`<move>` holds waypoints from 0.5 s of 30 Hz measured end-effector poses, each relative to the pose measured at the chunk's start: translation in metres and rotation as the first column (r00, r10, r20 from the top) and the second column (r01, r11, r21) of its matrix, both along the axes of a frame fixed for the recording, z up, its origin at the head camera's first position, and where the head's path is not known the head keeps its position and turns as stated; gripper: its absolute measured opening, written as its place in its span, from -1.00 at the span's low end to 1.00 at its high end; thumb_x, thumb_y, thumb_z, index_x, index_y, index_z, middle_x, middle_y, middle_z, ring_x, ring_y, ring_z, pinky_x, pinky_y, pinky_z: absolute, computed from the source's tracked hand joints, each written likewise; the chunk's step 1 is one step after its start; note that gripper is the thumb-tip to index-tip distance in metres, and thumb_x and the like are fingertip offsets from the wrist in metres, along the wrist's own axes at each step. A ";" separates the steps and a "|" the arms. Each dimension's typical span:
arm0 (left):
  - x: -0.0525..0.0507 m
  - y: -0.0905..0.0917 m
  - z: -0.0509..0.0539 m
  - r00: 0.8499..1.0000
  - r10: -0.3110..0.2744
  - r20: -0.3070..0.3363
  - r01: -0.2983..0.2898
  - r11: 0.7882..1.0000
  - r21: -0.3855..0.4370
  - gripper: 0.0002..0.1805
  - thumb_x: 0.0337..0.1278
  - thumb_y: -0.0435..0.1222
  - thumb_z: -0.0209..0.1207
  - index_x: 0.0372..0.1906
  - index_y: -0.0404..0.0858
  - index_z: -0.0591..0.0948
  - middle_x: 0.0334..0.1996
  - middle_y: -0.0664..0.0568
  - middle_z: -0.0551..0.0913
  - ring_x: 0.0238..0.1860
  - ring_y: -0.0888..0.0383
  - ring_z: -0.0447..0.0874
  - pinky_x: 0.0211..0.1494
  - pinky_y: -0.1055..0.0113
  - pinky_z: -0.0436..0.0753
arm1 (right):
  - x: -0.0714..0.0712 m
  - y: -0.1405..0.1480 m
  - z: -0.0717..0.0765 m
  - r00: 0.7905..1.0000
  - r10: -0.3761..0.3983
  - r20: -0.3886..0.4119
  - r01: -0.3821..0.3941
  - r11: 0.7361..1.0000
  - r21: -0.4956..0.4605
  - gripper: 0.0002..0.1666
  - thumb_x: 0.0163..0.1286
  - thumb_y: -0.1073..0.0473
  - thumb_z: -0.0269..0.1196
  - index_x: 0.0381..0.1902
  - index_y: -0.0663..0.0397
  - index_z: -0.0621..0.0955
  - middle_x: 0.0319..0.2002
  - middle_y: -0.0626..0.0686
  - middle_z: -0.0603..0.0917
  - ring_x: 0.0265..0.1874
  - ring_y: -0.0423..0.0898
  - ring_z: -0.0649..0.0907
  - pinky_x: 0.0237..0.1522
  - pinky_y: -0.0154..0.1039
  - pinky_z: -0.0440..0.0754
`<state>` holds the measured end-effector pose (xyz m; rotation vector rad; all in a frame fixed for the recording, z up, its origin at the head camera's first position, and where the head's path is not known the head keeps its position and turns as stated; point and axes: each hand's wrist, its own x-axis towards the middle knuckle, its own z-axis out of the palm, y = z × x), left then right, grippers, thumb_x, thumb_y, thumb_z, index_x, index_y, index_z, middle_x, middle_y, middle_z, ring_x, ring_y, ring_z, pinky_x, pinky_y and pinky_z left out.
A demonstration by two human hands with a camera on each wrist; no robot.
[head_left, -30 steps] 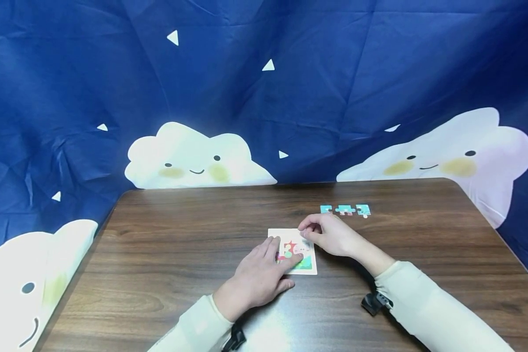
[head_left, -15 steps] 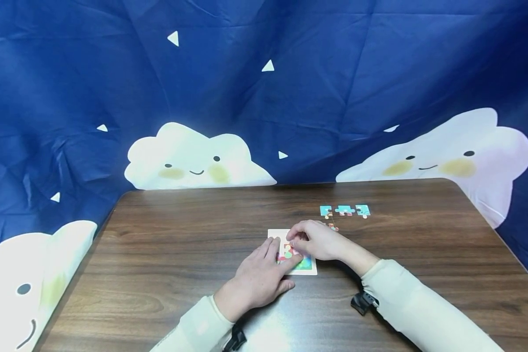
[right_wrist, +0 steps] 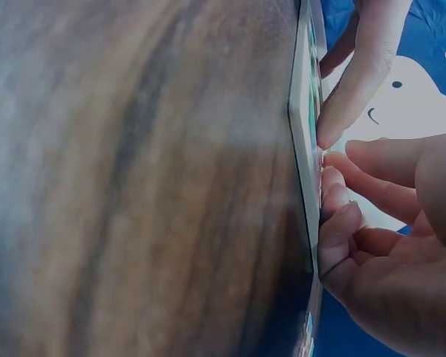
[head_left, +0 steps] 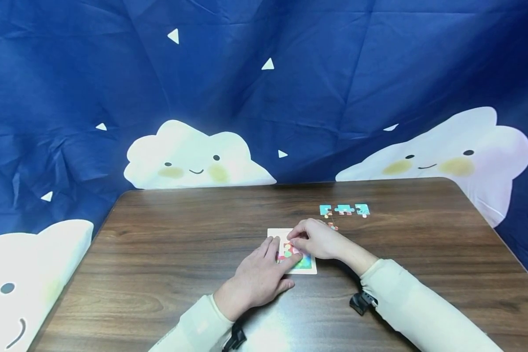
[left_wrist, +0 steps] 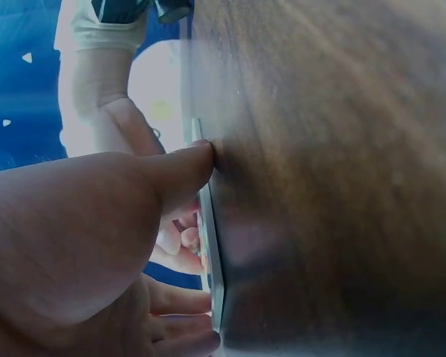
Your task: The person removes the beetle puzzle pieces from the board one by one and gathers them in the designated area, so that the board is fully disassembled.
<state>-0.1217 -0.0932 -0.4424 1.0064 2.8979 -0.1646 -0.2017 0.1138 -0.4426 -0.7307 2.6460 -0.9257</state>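
Note:
A small square puzzle board (head_left: 308,270) with a pale border and colourful picture lies on the table. My left hand (head_left: 257,276) rests across its left part with the fingers extended; in the left wrist view the thumb (left_wrist: 189,167) touches down at the board's near edge. Over the upper right part is my right hand (head_left: 320,239), its fingers bent. The right wrist view has the index fingertip at the board's surface (right_wrist: 305,160), with the thumb close above it. Whether a piece lies between them is hidden. The right hand covers much of the picture.
Three light-blue jigsaw pieces (head_left: 344,209) lie in a row behind the right hand. A small reddish piece (head_left: 332,226) sits just beyond that hand, partly covered. The brown wooden table (head_left: 167,254) ends at a blue curtain (head_left: 220,88) with cloud faces.
My right hand has moved left and slightly nearer, further onto the board, uncovering the small reddish piece behind it. Over the last half second it has hardly moved. The left hand stays put.

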 end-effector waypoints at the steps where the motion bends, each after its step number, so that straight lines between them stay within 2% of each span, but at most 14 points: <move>1: 0.000 0.000 0.000 1.000 -0.002 -0.006 0.002 1.000 0.002 -0.33 0.55 0.19 0.13 0.65 0.27 0.36 0.54 -0.31 0.42 0.58 -0.21 0.43 0.60 0.13 0.48 | 0.000 0.000 0.000 1.000 -0.003 0.002 0.003 1.000 -0.001 -0.81 0.50 0.22 0.34 -0.06 0.06 0.85 -0.06 0.04 0.84 0.00 -0.04 0.74 0.11 -0.02 0.66; 8: -0.001 -0.001 -0.002 0.998 -0.006 -0.062 0.008 1.000 0.029 -0.32 0.49 0.21 0.19 0.60 0.22 0.43 0.49 -0.30 0.50 0.53 -0.20 0.51 0.59 0.13 0.50 | -0.004 -0.001 -0.001 0.999 -0.017 0.028 0.017 1.000 -0.016 -0.82 0.49 0.23 0.32 -0.08 0.07 0.84 -0.13 -0.01 0.83 -0.15 -0.15 0.67 0.01 -0.12 0.63; 15: 0.000 0.000 0.000 1.000 0.002 -0.030 -0.002 1.000 0.014 -0.31 0.49 0.21 0.19 0.62 0.25 0.41 0.51 -0.28 0.47 0.55 -0.19 0.48 0.61 0.14 0.47 | -0.005 -0.002 -0.001 0.997 -0.028 0.072 0.030 0.999 -0.031 -0.83 0.50 0.24 0.30 -0.09 0.12 0.81 -0.29 -0.07 0.75 -0.29 -0.21 0.60 -0.12 -0.23 0.56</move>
